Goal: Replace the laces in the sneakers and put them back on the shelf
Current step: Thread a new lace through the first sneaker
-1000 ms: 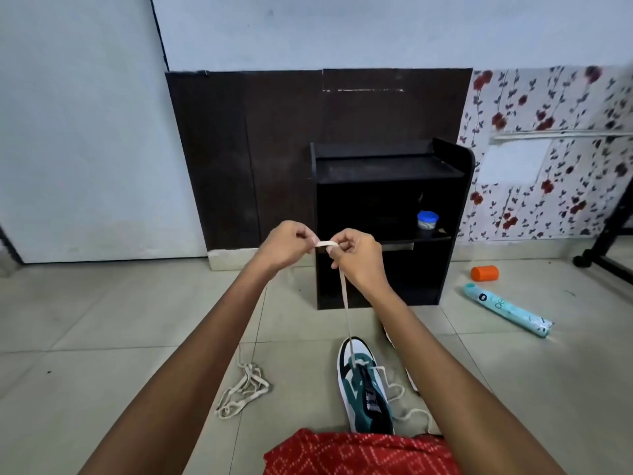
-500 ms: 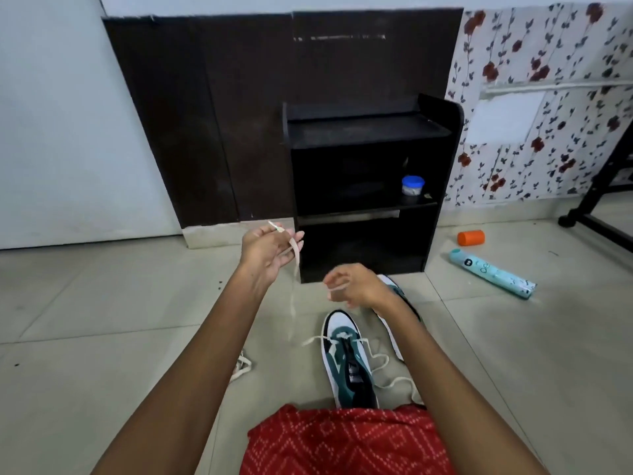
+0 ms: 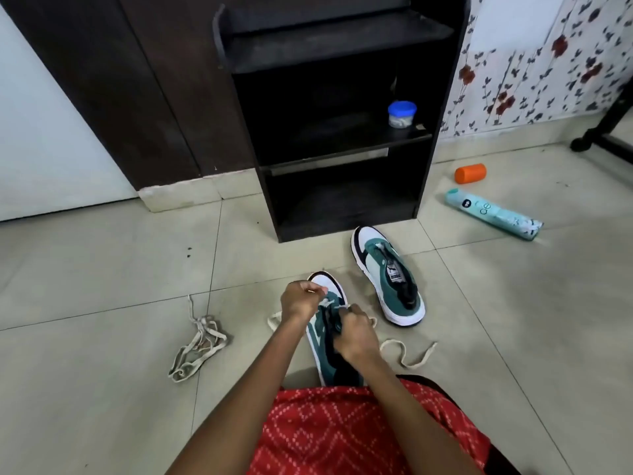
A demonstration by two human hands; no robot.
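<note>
A green and white sneaker (image 3: 320,341) lies on the floor just in front of my lap, toe pointing away. My left hand (image 3: 301,301) pinches the white lace (image 3: 407,354) over the toe end. My right hand (image 3: 356,334) grips the lace at the eyelets near the tongue. The lace's loose end trails on the tiles to the right. The second sneaker (image 3: 387,275), with no lace in it, lies further right, toe toward the black shelf (image 3: 342,138). A tangled old lace (image 3: 198,341) lies on the floor to the left.
A small blue-lidded jar (image 3: 401,114) stands on the shelf's middle board. An orange cylinder (image 3: 470,173) and a teal spray can (image 3: 493,214) lie on the tiles right of the shelf. A black stand's foot (image 3: 603,138) is at the far right.
Both hands have come down from in front of the shelf to the near sneaker, taking the lace with them. The view has tilted downward.
</note>
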